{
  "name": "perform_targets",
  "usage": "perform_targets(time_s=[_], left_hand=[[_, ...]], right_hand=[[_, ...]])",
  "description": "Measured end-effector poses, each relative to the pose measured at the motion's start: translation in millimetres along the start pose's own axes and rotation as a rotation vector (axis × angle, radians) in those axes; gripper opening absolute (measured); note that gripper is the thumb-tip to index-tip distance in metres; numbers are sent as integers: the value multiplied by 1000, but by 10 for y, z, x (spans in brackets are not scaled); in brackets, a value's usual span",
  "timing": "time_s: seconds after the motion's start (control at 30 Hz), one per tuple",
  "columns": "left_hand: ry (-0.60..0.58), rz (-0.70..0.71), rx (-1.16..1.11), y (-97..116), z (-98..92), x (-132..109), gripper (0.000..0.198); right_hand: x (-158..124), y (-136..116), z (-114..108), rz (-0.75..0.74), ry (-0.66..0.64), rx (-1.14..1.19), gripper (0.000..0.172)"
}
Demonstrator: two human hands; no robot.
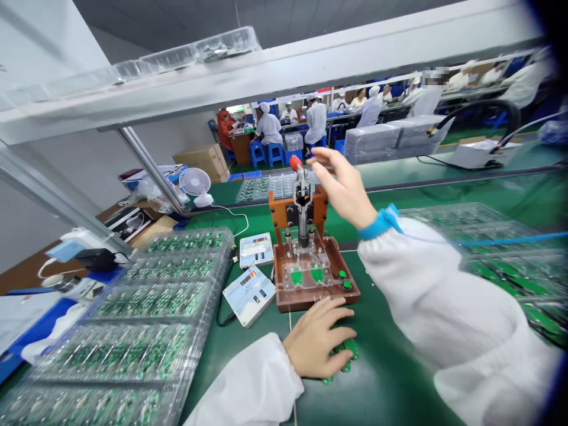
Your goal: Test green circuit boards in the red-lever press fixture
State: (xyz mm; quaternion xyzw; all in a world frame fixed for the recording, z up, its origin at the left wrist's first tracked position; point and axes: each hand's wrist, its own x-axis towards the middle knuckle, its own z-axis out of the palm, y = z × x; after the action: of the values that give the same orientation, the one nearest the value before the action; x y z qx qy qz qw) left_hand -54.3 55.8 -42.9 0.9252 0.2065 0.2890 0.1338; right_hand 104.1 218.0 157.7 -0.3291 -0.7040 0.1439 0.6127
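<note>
My left hand (pixel 320 340) lies palm down with fingers spread over several small green circuit boards (pixel 350 350), just in front of the test fixture. The palm hides part of those boards. My right hand (pixel 341 183), a blue strap (pixel 380 223) at its wrist, is raised with fingers apart beside the red-tipped lever (pixel 295 163) of the toggle clamp (pixel 303 201). Whether a finger touches the lever is hard to make out. Two green boards (pixel 316 275) sit under the clear plate of the brown fixture base (pixel 298 302). Green buttons (pixel 346 285) are at its right.
Left of the fixture are two white meter boxes (pixel 249 294) and a clear tray of boards (pixel 146 313). More trays (pixel 501 266) lie at the right. A small white fan (pixel 195 183) stands behind. An overhead shelf (pixel 222 83) crosses above; people sit at benches beyond.
</note>
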Motion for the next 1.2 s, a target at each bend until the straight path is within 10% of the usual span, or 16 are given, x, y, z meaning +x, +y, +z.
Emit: perform_targets(time_s=[0.23, 0.5, 1.0, 1.2], left_hand=[[21, 8, -21, 15, -18, 20, 28], [-10, 17, 15, -18, 27, 3, 28], [-111, 14, 96, -19, -13, 56, 26], [143, 68, 61, -3, -33, 104, 18]], right_hand=[[567, -324, 147, 160, -238, 198, 39], [-521, -1047, -149, -263, -111, -120, 29], [-1233, -491, 7, -369, -136, -1, 58], [-1311, -480, 124, -265, -94, 110, 63]])
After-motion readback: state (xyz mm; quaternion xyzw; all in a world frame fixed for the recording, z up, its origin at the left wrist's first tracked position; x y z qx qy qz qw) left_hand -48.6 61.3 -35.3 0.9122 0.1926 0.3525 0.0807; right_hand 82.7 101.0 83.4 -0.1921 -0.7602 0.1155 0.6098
